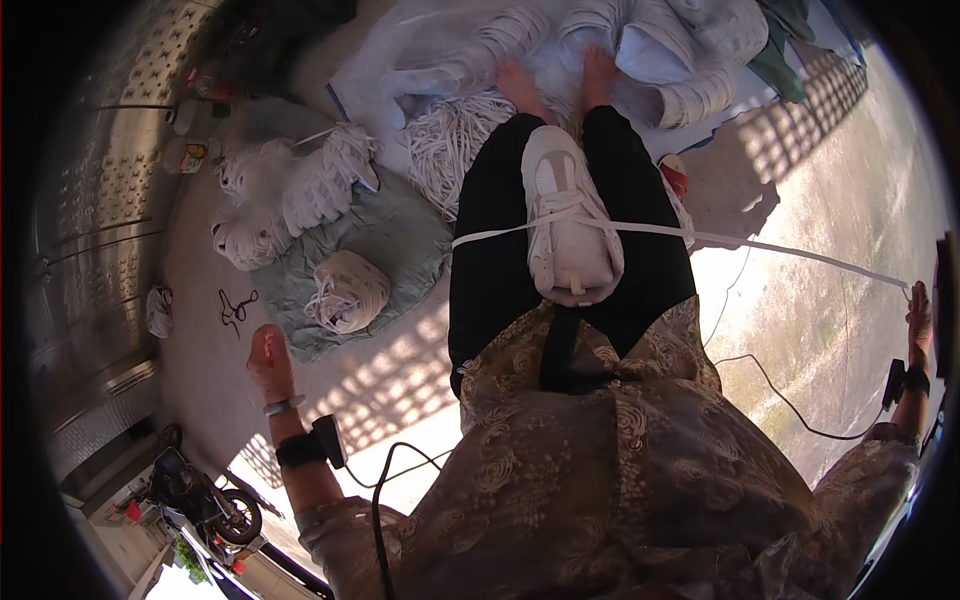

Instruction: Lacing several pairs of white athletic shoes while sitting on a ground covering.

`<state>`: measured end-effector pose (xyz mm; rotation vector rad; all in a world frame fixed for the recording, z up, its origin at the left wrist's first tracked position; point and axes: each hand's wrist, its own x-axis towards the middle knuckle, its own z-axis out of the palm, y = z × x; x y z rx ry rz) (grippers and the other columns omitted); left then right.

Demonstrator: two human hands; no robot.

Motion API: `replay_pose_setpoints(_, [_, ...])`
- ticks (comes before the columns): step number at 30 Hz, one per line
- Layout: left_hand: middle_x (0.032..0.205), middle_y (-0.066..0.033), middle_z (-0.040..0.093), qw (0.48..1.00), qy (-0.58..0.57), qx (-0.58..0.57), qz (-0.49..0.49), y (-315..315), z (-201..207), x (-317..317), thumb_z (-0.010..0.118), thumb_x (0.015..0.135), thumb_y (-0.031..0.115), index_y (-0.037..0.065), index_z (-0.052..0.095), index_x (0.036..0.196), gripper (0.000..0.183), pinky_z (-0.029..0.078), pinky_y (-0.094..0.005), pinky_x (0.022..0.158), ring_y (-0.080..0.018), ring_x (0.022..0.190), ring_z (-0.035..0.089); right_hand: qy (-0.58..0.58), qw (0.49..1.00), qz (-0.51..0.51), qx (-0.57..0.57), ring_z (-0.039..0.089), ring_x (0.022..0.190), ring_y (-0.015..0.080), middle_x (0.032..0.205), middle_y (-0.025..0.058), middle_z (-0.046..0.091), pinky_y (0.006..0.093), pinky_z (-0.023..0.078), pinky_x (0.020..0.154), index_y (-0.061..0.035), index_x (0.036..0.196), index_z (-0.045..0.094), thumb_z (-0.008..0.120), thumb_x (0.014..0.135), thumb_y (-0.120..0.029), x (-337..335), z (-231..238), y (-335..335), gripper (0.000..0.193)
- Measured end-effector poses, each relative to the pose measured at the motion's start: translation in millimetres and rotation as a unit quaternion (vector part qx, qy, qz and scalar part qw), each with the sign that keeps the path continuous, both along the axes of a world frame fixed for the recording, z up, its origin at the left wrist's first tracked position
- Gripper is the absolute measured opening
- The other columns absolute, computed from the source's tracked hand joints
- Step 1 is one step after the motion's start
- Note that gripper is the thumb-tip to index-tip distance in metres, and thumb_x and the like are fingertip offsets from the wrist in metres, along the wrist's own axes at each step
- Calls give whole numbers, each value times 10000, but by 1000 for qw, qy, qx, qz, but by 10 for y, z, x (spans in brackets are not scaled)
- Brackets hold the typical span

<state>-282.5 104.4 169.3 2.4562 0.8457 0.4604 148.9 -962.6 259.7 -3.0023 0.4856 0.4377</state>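
Observation:
A white sneaker [568, 255] rests on my lap between my thighs, toe end pointing away from me. A flat white shoelace [760, 246] crosses its upper and stretches out to the far right. My right hand [918, 315], at the picture's right rim, pinches that end of the lace. The lace's other side reaches over my left thigh and drops from sight at its edge. Out to the left is my left hand [270, 365], fingers curled in, with nothing visible in them. Both wrists wear black straps with cabled devices.
A heap of white laces [450, 145] lies beside my left foot. White sneakers in stacks [300, 190] sit on a green cloth [415, 225], with a bundle of laces [348, 292]. More nested sneakers [690, 97] lie ahead. A motorcycle [205, 500] stands lower left.

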Motion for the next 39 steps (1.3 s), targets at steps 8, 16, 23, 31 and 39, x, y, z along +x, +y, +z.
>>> replay_pose_setpoints(8, [969, -148, 535, 916, 48, -6, -399, -2281, -400, 2195, 561, 656, 58, 21, 333, 1273, 659, 326, -424, 894, -302, 966, 495, -187, 928, 255, 199, 572, 633, 170, 827, 140, 625, 285, 416, 493, -26, 1109, 556, 481, 905, -312, -22, -1192, 2388, 359])
replay_pose_setpoints(16, [709, -70, 579, 901, 131, 6, -414, -2224, -450, 2085, 519, 720, 91, 107, 506, 1074, 355, 378, -392, 726, -258, 704, 580, -38, 817, 362, 448, 570, 692, 176, 850, 142, 624, 296, 423, 548, -27, 1072, 563, 449, 913, -317, 431, -2225, 6777, 350])
replay_pose_setpoints(23, [704, -42, 589, 894, 250, 196, -317, -923, -95, 1396, 589, 665, 188, 141, 598, 773, 118, 443, -416, 667, -268, 728, 602, 11, 829, 316, 462, 568, 743, 181, 871, 143, 623, 305, 429, 597, -27, 1039, 569, 422, 919, -322, 737, -3075, 8408, 351])
replay_pose_setpoints(31, [734, -124, 617, 918, 307, 250, -2, 493, 906, 592, 523, 778, 201, 134, 607, 830, 119, 477, -452, 641, -333, 756, 610, 13, 854, 262, 449, 566, 801, 186, 895, 144, 623, 316, 435, 653, -28, 1002, 576, 391, 927, -327, 564, -3444, 8855, 360])
replay_pose_setpoints(39, [598, -94, 594, 963, 152, 195, 110, 1293, 2047, 214, 455, 775, 107, 49, 621, 833, 184, 472, -306, 488, -189, 512, 596, -29, 860, 193, 471, 565, 859, 192, 919, 145, 622, 327, 442, 708, -29, 965, 583, 359, 934, -332, 588, -4091, 8663, 378])
